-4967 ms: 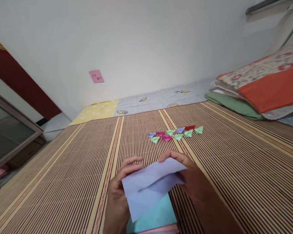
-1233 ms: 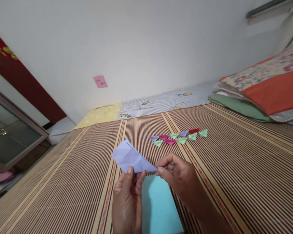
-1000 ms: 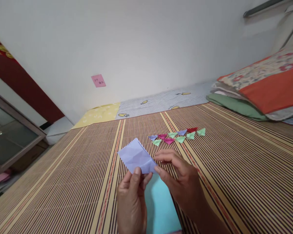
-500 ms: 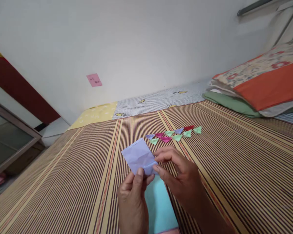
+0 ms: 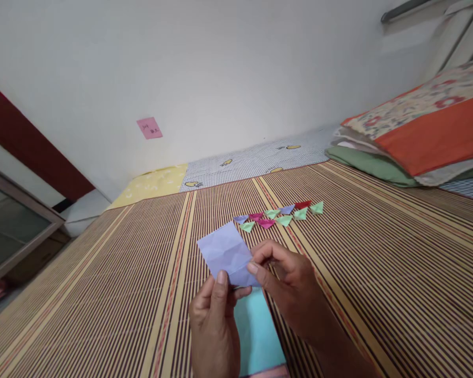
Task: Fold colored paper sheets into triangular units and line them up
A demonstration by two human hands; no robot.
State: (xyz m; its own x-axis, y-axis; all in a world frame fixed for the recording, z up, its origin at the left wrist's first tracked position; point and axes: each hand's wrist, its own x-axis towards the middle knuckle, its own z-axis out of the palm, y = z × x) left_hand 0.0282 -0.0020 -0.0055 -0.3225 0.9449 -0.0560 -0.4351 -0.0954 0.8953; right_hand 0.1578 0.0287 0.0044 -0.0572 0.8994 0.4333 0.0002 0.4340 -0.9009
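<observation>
A creased lavender sheet of paper (image 5: 226, 252) is held up in front of me, tilted, above the striped mat. My left hand (image 5: 216, 320) pinches its lower edge, thumb on top and fingers behind. At the right corner, my right hand (image 5: 287, 283) grips the paper between thumb and index finger. Beneath the hands lies a turquoise sheet (image 5: 258, 331), partly covered by my left hand, with a pink edge (image 5: 270, 371) at its near end. Beyond the paper, several small folded paper pieces (image 5: 284, 220) in green, purple, magenta and red lie in two rows.
The striped mat (image 5: 114, 283) covers the bed. Folded bedding (image 5: 425, 142) is piled at the right by the wall. A pink note (image 5: 150, 128) sticks to the white wall. A glass-fronted cabinet (image 5: 16, 220) stands at the left edge.
My right fingers have closed more tightly on the paper's right corner, the index finger curling in. The left hand keeps its pinch. The view has shifted slightly.
</observation>
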